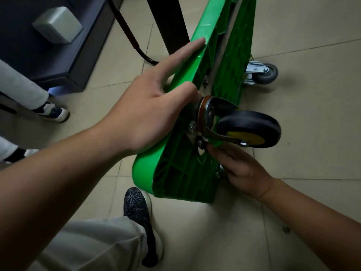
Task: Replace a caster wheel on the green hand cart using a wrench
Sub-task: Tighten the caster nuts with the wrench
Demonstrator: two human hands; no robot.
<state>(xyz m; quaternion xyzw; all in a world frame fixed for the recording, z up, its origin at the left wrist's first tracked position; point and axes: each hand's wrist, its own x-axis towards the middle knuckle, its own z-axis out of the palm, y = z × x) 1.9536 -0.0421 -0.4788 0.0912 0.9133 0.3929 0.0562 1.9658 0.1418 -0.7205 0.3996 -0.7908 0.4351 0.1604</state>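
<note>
Tiles (312, 133) beige; green cart (175, 173) on edge; dark cabinet (58, 55) behind.

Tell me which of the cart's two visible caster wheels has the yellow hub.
The near caster wheel, dark tyre with a yellow hub, just above the right hand. The far caster wheel is grey all over, resting on the floor beyond the green cart.

Your left hand (148, 106) lies along green cart (187, 153) edge, covering approach from frame left; black caster wheel (249, 127) juts right, crowding bolt (200, 143) where your right hand (242, 171) fingertips touch; open tile floor (312, 133) right of frame; dark cabinet (58, 45) upper left; shoe (140, 212) just below cart.
</note>
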